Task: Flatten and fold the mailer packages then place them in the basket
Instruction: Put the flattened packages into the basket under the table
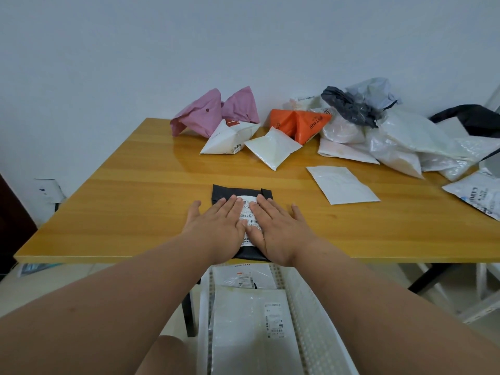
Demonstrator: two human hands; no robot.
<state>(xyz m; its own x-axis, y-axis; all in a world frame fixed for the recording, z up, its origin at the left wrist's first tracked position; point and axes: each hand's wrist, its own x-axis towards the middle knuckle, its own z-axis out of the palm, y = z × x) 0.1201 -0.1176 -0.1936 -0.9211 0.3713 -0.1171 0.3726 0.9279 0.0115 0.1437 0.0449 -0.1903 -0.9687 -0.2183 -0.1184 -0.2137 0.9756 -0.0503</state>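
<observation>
A black mailer (232, 191) with a white shipping label lies folded flat near the front edge of the wooden table (135, 185). My left hand (216, 223) and my right hand (278, 228) press side by side on it, palms down, fingers straight. Below the table's front edge stands a white basket (305, 307) holding flat white mailers (249, 315). Puffed mailers wait at the back: two pink ones (205, 115), an orange one (297, 123), and two white ones (273, 147).
A flat white mailer (342, 184) lies right of my hands. A heap of white, clear and black bags (378, 131) fills the back right of the table. A labelled mailer (479, 193) lies at the right edge. Metal shelving (476, 293) stands on the floor at right.
</observation>
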